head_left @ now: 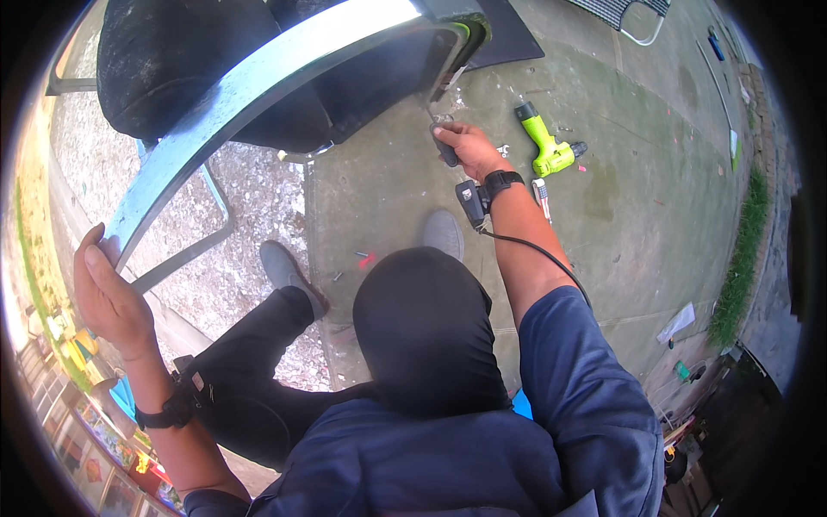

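Observation:
A broad, shiny metal bar (250, 95) of a frame arcs over dark padded seat parts (185, 65). My left hand (112, 297) is closed round the bar's near left end, the thumb along its side. My right hand (472, 152) grips a small hand tool with a dark handle (446, 146). A thin metal shaft runs from it toward the frame's far right corner (465, 39); whether its tip touches the frame is hard to make out. To the right of that hand, a lime-green cordless drill (549, 146) lies on the floor.
A small silver-and-red tool (541, 200) rests below the drill. Small metal pieces (338, 277) and a red scrap (368, 259) lie near my feet. A woven chair (633, 17) stands at the far right, and a grass strip (743, 250) borders the concrete.

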Demonstrator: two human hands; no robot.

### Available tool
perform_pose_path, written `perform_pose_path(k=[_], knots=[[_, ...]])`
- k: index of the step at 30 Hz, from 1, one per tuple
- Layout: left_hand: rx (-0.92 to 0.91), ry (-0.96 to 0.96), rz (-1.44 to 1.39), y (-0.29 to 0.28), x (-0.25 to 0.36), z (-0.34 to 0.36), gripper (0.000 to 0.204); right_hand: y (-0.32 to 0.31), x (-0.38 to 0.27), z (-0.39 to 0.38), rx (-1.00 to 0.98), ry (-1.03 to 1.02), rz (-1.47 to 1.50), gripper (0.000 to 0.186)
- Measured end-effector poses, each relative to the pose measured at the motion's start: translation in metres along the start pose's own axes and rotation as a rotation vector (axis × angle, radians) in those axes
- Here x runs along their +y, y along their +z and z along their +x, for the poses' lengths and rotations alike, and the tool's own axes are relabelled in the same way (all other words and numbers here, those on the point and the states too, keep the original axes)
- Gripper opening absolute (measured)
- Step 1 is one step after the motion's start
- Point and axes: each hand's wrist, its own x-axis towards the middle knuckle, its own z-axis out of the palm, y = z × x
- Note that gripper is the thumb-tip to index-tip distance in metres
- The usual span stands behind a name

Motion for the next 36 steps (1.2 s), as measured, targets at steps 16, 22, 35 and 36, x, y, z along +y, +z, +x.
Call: perform_pose_path(k=[16,22,35,36], knots=[[0.013,0.022,0.017,-0.001,-0.001,0.001,0.041,-0.002,-0.015,-0.010,-0.011,0.002,-0.052,0.049],[0.022,0.038,0.048,-0.001,0.000,0.002,0.041,0.020,-0.020,-0.008,0.188,-0.221,-0.619,0.046],[0.039,0.044,0.065,-0.001,0.003,0.002,0.041,0.000,-0.004,0.014,-0.105,0.161,0.285,0.038],[0.039,0.043,0.061,-0.001,0.002,0.002,0.040,-0.004,-0.008,0.012,-0.214,0.220,0.390,0.038]])
